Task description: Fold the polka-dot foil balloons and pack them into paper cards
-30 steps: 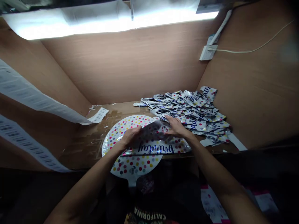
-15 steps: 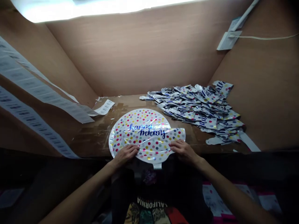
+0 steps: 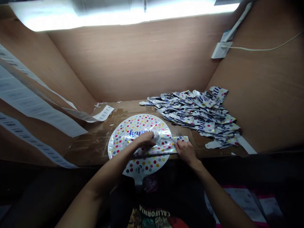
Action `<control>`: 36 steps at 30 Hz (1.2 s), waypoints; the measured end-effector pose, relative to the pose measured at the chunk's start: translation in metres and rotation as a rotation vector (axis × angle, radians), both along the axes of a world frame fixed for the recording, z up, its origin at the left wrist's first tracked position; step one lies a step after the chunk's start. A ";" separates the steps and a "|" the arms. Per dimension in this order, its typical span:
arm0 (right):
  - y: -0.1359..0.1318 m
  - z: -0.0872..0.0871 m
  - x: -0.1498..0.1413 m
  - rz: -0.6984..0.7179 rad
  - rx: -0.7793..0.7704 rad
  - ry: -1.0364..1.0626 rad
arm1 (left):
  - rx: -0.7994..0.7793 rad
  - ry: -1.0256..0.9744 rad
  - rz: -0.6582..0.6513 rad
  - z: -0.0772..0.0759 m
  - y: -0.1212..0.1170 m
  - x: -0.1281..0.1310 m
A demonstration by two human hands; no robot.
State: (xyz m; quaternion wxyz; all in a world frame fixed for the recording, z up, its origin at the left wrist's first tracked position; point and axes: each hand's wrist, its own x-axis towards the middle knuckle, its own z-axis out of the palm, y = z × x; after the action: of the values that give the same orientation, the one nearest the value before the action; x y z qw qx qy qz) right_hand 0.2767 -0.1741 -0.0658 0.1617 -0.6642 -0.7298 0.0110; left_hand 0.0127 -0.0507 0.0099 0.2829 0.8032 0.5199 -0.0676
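A flat round foil balloon (image 3: pixel 142 164), white with coloured dots, lies at the table's near edge with its neck hanging toward me. On top of it lies a second foil balloon (image 3: pixel 163 146) of the same print, folded into a narrow strip pointing right. My left hand (image 3: pixel 147 140) is closed on the strip's middle, its fingers curled and partly hidden by the hand. Thumb and fingers of my right hand (image 3: pixel 186 150) grip the strip near its right end. Blue lettering shows above my left hand, partly covered.
A heap of folded dotted balloons (image 3: pixel 194 110) fills the table's right side. Strips of barcode labels (image 3: pixel 42 106) hang at the left, one reaching the taped cardboard surface (image 3: pixel 87 145). Wooden panels (image 3: pixel 142 57) enclose the back and sides. A white socket box (image 3: pixel 220 50) with a cable is on the right.
The upper balloon has gone from a loosely folded half to a narrow strip, uncovering the lower part of the balloon beneath. My left hand has moved up and right onto the strip.
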 end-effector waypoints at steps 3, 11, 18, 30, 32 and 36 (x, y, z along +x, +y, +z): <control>-0.020 0.005 -0.001 -0.229 0.195 0.320 | -0.239 -0.229 0.001 0.005 -0.011 0.002; -0.011 0.025 -0.059 0.023 -0.556 1.672 | -0.599 -1.082 0.449 0.008 -0.087 -0.013; 0.011 0.030 -0.062 0.034 -0.556 1.861 | -0.446 -1.163 0.572 -0.002 -0.102 -0.016; 0.024 0.030 -0.066 0.006 -0.490 1.816 | -0.482 -0.931 0.521 -0.016 -0.126 -0.027; 0.013 0.030 -0.066 0.074 -0.651 1.785 | -0.439 -0.975 0.611 -0.021 -0.129 -0.029; -0.008 0.030 -0.070 0.183 -0.741 1.675 | -0.463 -1.047 0.550 -0.020 -0.136 -0.034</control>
State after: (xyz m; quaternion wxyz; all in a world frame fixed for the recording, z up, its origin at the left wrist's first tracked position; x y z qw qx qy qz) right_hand 0.2072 -0.1822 -0.0362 0.4127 -0.3884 -0.3738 0.7342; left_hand -0.0216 -0.1870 -0.0100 0.6732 0.4848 0.4718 0.2987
